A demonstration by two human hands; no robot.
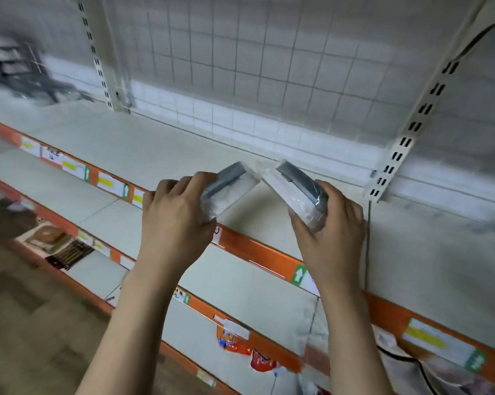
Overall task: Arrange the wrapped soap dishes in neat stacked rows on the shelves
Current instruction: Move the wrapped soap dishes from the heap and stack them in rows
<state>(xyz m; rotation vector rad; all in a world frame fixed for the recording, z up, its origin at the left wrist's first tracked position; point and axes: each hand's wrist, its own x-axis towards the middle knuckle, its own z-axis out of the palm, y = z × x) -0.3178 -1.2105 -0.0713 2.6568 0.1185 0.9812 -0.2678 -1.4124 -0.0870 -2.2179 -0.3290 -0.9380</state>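
Head view. The left hand point(175, 212) grips one wrapped soap dish point(226, 189), fingers curled round its near end; the right hand point(330, 235) grips a second wrapped soap dish point(296, 189) likewise. Both dishes are tilted above the front of the top shelf point(126, 149), their far corners close together, behind its orange edge strip point(257, 249).
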